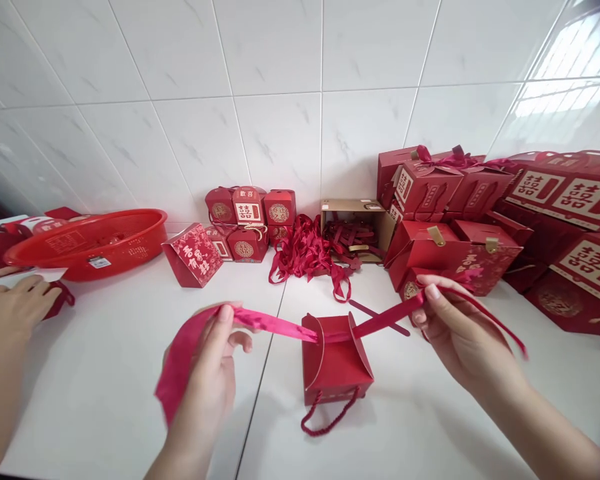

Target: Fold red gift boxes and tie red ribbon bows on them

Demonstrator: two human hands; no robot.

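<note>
A small red gift box [337,363] stands on the white table, its two curved top flaps raised and a twisted cord handle [330,423] hanging at its front. One shiny pink-red ribbon [275,325] runs through the flaps and stretches out to both sides. My left hand [213,367] pinches the ribbon between thumb and finger, with a wide tail draped behind the hand. On the right, my right hand [457,333] grips the other end, its loose tail trailing outward. Behind the box lies a thin dark red strip [380,318], partly covered by the ribbon.
Piled ribbons [305,250] and a cardboard box [357,227] of red strips lie at the back. Finished-looking red boxes [430,190] are stacked at right, smaller boxes [250,223] at back left. Another person's hand [17,303] is beside the red plastic basket [90,243].
</note>
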